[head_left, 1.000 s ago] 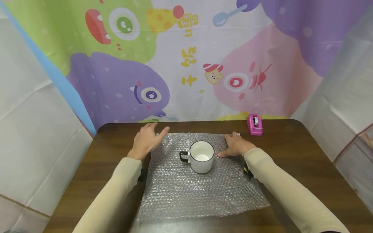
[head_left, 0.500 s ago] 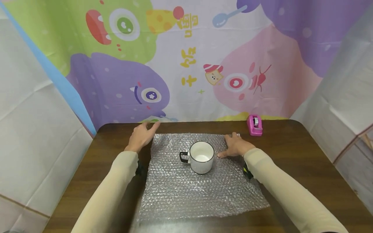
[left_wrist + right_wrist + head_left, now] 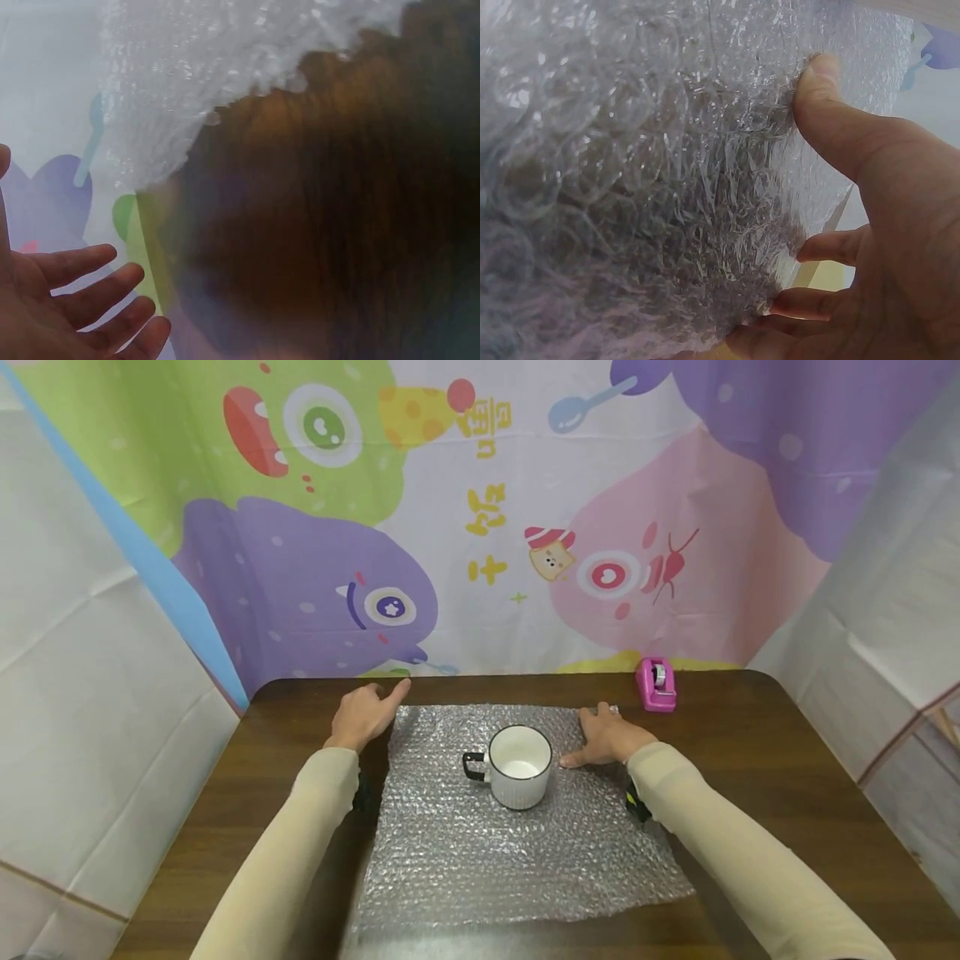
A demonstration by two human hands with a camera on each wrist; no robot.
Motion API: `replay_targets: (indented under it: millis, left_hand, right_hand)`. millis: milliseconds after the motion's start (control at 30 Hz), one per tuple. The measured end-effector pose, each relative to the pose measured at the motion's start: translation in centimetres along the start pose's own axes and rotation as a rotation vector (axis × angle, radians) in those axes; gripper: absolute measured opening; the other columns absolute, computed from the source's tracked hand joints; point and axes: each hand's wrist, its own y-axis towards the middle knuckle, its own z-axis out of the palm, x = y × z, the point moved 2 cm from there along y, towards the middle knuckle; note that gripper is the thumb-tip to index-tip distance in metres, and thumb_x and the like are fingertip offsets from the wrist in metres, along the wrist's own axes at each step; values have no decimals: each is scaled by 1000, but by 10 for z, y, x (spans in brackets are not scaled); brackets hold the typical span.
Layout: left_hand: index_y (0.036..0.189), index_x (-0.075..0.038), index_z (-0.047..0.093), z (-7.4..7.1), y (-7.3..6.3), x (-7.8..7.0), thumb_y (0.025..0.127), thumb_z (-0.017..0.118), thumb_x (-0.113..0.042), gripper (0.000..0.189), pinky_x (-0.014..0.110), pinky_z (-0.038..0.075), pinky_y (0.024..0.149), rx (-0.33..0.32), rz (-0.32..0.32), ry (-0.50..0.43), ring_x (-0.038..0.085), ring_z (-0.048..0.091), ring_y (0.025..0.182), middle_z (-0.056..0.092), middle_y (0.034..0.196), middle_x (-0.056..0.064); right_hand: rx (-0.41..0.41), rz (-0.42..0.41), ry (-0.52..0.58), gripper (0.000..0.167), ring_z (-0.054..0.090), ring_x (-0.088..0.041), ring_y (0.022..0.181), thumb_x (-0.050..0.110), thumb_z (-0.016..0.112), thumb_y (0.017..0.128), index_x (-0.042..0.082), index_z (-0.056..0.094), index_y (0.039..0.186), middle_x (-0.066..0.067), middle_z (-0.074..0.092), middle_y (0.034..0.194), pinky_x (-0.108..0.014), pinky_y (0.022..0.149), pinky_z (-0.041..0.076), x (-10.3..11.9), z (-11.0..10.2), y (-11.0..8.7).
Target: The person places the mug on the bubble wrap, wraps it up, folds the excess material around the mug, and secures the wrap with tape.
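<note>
A white mug (image 3: 517, 787) with a black rim and black handle stands upright on a sheet of bubble wrap (image 3: 450, 860). My left hand (image 3: 362, 718) hovers beside the sheet's far left corner with its fingers apart and nothing in them. In the left wrist view, the fingers of the left hand (image 3: 82, 311) are loosely extended, apart from the wrap. To the right of the mug, my right hand (image 3: 606, 735) rests on the sheet near its far right corner. Its thumb and fingertips touch the bubbles in the right wrist view, where the spread hand (image 3: 900, 187) shows from the side.
A pink tape dispenser (image 3: 657, 685) sits at the back right of the dark wooden table (image 3: 757, 777). Behind the table hangs a cartoon-print cloth (image 3: 480, 635). Pale panels rise on the left and right.
My left hand has shifted left, off the wrap's far left corner, and then settled slightly lower. The right hand, the mug and the wrap stay in place.
</note>
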Motion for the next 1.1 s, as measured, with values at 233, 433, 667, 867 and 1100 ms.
replay_targets:
  millis: [233,433,667,867,1100]
  left_hand:
    - [145,4,53,9,-1,-1,96,30,-80,100,66,36,112,-19,19,67,54,41,135,49,147,30]
    - [143,4,55,16,-2,-1,97,35,-75,94,67,33,111,-31,36,111,53,41,132,48,147,30]
    - [127,2,67,22,-3,1,97,39,-72,84,71,21,111,-25,36,140,51,33,140,49,149,26]
    - [118,-1,70,23,-6,2,98,40,-69,77,72,19,110,-27,61,129,52,35,139,53,143,25]
    - [120,-3,67,23,-8,0,100,47,-64,67,72,18,109,-38,130,50,49,43,135,65,127,19]
  right_hand:
    - [-13,-16,-1,112,25,-59,148,61,78,83,-8,28,156,-41,23,158,-70,115,33,1,-1,-3]
    - [-15,-13,-5,112,24,-59,148,61,77,83,-8,28,157,-41,23,158,-70,115,32,2,-2,-3]
    - [-14,-12,-5,112,23,-59,149,62,76,84,-7,27,157,-41,21,159,-70,116,32,3,-2,-4]
    - [-14,-11,6,111,21,-59,149,61,76,84,-7,27,157,-41,20,159,-70,116,32,5,-1,-2]
    - [-16,-17,19,112,23,-59,149,60,77,84,-7,25,158,-41,21,158,-68,116,33,2,0,-2]
